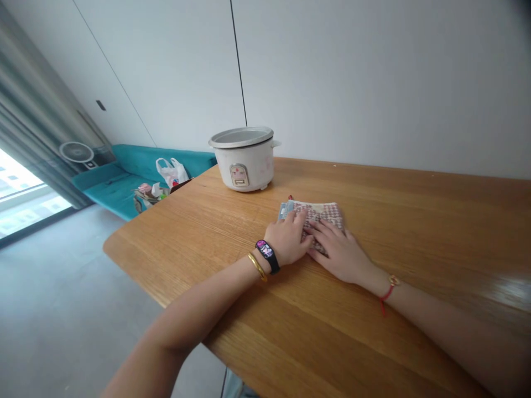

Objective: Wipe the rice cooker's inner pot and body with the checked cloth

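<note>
A folded cloth with a reddish-brown and white check and a pale blue corner lies on the wooden table. My left hand rests on its left part with the fingers stretched out. On its right part lies my right hand, flat, fingers spread. The two hands almost meet at the thumbs and cover much of the cloth's near side. Beyond the cloth, a little to the left, stands a white rice cooker without a lid; its inside shows only at the rim.
A teal sofa stands past the table's left end. By that end are a white plastic bag and several small items. A fan is near the curtain. The white wall runs along the table's far edge.
</note>
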### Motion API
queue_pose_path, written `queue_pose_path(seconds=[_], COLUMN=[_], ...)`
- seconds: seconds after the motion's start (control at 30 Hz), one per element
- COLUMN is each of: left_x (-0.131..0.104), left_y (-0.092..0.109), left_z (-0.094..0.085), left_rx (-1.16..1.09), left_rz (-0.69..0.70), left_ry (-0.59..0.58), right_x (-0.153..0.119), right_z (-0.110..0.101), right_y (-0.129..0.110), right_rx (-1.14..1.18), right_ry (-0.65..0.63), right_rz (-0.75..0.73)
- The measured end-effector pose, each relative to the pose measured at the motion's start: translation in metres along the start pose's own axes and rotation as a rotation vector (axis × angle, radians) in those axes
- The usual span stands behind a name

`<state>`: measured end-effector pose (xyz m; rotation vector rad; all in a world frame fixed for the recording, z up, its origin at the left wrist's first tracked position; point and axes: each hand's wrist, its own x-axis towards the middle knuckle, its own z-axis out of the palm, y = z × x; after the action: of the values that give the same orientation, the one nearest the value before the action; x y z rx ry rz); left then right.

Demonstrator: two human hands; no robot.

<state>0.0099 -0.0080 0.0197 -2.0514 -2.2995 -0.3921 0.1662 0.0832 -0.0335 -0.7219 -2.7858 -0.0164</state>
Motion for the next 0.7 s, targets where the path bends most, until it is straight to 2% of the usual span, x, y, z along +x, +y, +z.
queue_pose_path(seconds=[0.17, 0.37, 0.53, 0.7], left_x=[-0.004, -0.007, -0.009, -0.009], left_y=[0.01, 0.013, 0.013, 0.003], left_z=[0.001, 0.0, 0.007, 0.011], left_rx=[0.043, 0.078, 0.094, 0.035], left_rz=[0.047, 0.032, 0.047, 0.083], left_ry=[-0.032, -0.037, -0.003, 0.002], right_x=[-0.023, -0.022, -0.022, -0.023], right_z=[0.001, -0.001, 0.001, 0.002], right_y=[0.019, 0.015, 0.017, 0.013], right_rx=[-0.031, -0.03, -0.02, -0.018], right_ry=[0.063, 0.08, 0.099, 0.074], right_rz=[0.021, 0.019, 0.015, 0.039])
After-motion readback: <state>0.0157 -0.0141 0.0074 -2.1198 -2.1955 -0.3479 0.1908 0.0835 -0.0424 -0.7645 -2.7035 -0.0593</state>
